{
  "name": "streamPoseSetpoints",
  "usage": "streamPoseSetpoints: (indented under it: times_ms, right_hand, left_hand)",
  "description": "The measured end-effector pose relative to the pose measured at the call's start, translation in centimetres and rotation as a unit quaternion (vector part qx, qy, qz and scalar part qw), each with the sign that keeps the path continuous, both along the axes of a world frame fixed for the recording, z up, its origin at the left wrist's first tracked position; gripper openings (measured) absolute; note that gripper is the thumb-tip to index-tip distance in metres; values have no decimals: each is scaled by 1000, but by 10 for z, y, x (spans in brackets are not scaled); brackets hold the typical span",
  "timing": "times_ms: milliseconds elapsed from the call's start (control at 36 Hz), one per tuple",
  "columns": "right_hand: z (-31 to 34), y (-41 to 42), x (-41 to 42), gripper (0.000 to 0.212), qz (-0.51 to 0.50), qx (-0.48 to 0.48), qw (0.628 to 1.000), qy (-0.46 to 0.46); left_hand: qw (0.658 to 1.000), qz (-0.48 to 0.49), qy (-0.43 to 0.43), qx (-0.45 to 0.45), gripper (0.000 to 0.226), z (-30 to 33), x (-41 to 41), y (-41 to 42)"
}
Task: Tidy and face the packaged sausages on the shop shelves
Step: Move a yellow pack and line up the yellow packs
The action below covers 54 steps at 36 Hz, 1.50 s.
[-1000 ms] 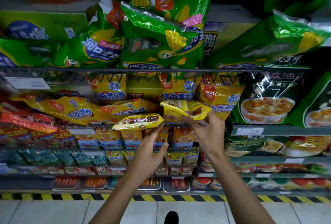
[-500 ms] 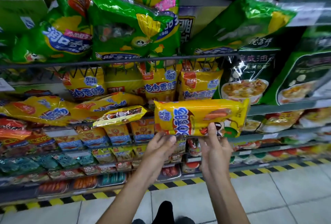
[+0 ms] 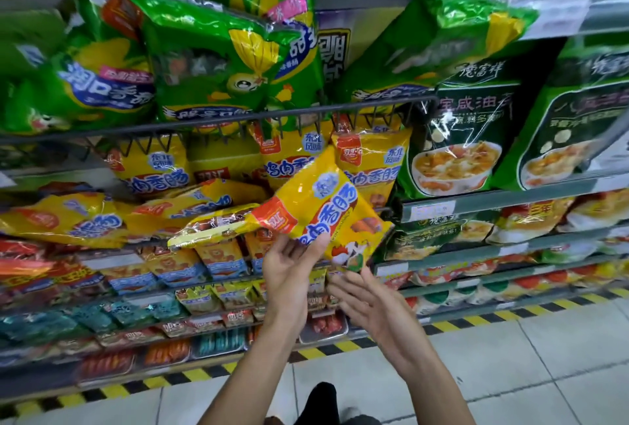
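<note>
Head cam: my L hand [image 3: 287,276] grips yellow sausage pack [image 3: 323,217] tilted above it; R hand [image 3: 371,305] loose w/ fingers spread, just below pack.

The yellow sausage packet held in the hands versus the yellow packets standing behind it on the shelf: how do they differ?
The held yellow packet is tilted diagonally; the shelved yellow packets stand upright.
The held packet sits out in front of the shelf, pinched by the left hand; the shelved ones sit behind the wire rail, untouched.
Both show the same yellow design with blue lettering.
</note>
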State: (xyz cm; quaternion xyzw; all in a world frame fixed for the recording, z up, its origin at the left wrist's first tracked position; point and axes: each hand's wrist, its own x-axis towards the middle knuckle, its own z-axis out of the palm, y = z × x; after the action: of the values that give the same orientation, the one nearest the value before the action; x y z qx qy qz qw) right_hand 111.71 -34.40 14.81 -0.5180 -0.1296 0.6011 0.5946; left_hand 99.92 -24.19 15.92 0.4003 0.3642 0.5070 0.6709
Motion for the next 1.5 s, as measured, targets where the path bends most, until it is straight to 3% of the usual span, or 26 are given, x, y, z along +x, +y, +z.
streamPoseSetpoints:
  times_ms: [111,194,278,417,500,556,639,750,861,944,1028,1167,1278,1333,1389,1500]
  right_hand:
    - [4,-4,5,38,-78,9,986,-148]
    - [16,5,13,51,-122,110,948,-273]
    - [27,20,23,58,-57,143,929,-335]
    - [40,45,35,27,80,134,877,-454]
    - [51,56,36,28,56,153,862,-480]
    - [56,65,34,18,31,148,850,-504]
    - [63,77,30,48,-22,135,834,-534]
    - [71,95,26,51,-39,138,837,-529]
    - [61,115,31,41,-34,143,858,-493]
    - [56,124,34,34,-43,159,855,-491]
    - [56,133,34,40,-41,165,831,-530]
    - [47,141,40,46,19,151,821,-551]
    - [41,145,46,24,96,152,807,-563]
    - [40,146,40,25,108,136,790,-588]
    - [33,147,34,31,100,133,779,-604]
    - [21,149,26,34,29,132,782,-608]
  left_hand:
    - [993,0,84,88,21,12,-11,4]
    - [978,-12,156,136,35,20,-18,11]
    - [966,-25,188,174,56,24,-21,16]
    - [966,-19,192,174,58,17,-26,25]
    - [964,-28,192,183,59,21,-26,34]
    - [961,-29,197,194,44,29,-25,39]
    - [953,-49,203,218,29,43,-29,47]
    - [947,-41,199,247,47,55,-42,64]
    - [943,-23,197,267,43,60,-51,75]
    - [932,-11,230,279,40,57,-53,80]
    - [922,-15,256,291,47,52,-50,81]
    - [897,9,331,292,49,40,-43,88]
    - [871,4,396,292,46,32,-38,94]
    - [848,2,437,299,41,24,-37,98]
    - [829,-1,474,295,42,18,-36,99]
    - [833,3,471,290,48,11,-35,101]
